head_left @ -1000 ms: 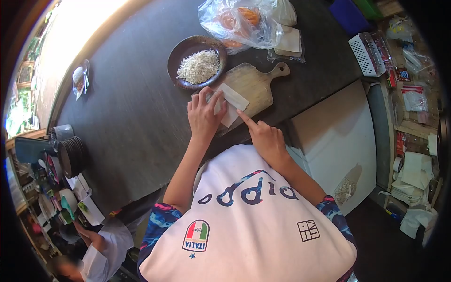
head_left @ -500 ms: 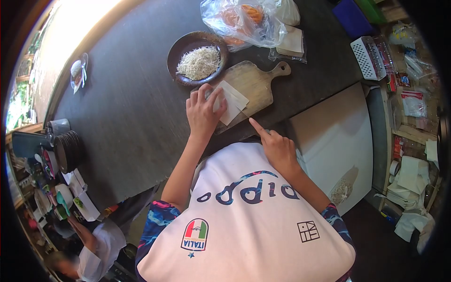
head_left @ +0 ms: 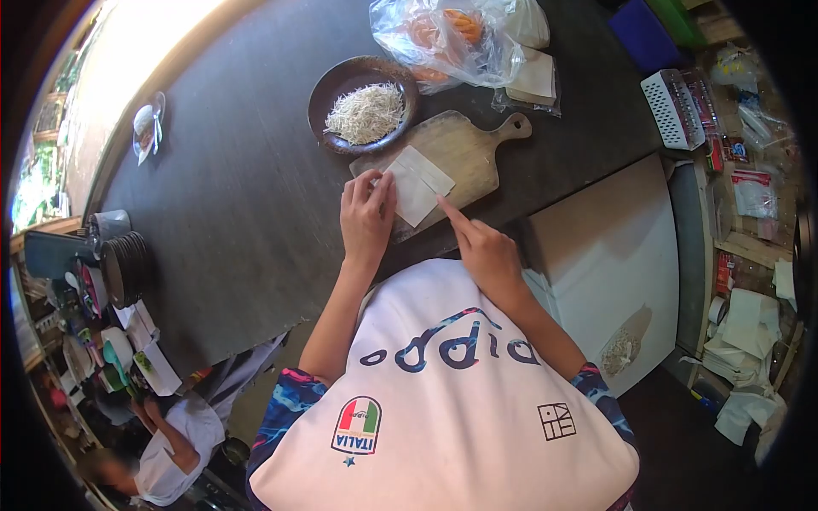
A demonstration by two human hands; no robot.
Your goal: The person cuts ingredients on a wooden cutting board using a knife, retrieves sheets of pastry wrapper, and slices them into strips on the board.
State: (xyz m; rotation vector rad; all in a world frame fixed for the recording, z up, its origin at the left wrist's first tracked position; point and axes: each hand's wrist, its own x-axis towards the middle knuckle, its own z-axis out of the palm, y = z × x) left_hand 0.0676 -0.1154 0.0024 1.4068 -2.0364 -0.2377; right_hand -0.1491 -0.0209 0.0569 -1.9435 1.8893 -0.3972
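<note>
A small stack of pale square wrapper sheets [head_left: 415, 203], like spring roll skins, lies on a wooden cutting board [head_left: 474, 162]. A line crosses the sheets, and a narrow strip on their far right side looks parted. My left hand [head_left: 368, 213] holds the sheets down at their left edge, fingers bent and close together. My right hand [head_left: 490, 255] is closed around a knife, its forefinger stretched along the top. Only a thin bit of the blade shows at the sheets' right edge; the hand hides the handle. Beyond the board stands a dark bowl [head_left: 322, 95] of shredded white bean sprouts [head_left: 366, 115].
Clear plastic bags [head_left: 447, 43] with orange contents lie at the back, beside packed wrapper sheets [head_left: 533, 77]. A white perforated basket [head_left: 672, 109] stands right. A glass dish [head_left: 146, 132] and stacked dark plates [head_left: 124, 268] are left. Another person [head_left: 183, 447] works lower left.
My right hand and the knife have moved forward and left, onto the sheets' edge. My left hand's fingers have drawn closer together and back toward the sheets' left edge. The other person's arms have shifted.
</note>
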